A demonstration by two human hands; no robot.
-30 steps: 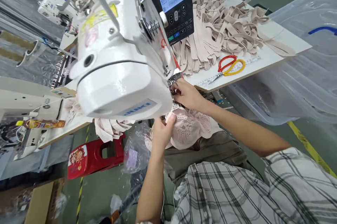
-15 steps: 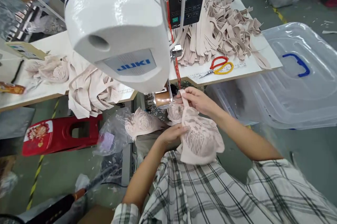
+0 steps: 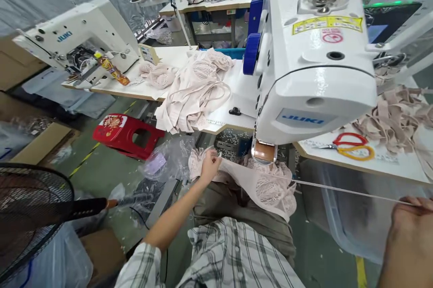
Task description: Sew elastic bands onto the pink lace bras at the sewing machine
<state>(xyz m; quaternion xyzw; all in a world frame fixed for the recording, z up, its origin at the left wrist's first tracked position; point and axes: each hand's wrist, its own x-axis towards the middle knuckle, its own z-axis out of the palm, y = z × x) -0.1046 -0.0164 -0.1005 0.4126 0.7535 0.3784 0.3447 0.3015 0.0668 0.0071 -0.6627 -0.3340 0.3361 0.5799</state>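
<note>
My left hand (image 3: 209, 165) pinches the edge of a pale pink lace bra (image 3: 267, 184) that lies across my lap, below the front of a white Juki sewing machine (image 3: 311, 62). A thin strap (image 3: 341, 188) runs taut from the bra out to the right. My right hand (image 3: 411, 229) is at the lower right edge, closed on the far end of that strap. The bra hangs under the table edge, near the machine's copper-coloured part (image 3: 264, 151).
Red and yellow scissors (image 3: 352, 147) and a heap of beige strips (image 3: 395, 116) lie on the table at right. A pile of pink garments (image 3: 192, 89) sits left of the machine. A red stool (image 3: 126, 132), a black fan (image 3: 30, 211), a second machine (image 3: 77, 39).
My right hand has drawn far out to the right, pulling the strap taut. My left hand has shifted to the bra's left edge. My view has swung left and upward.
</note>
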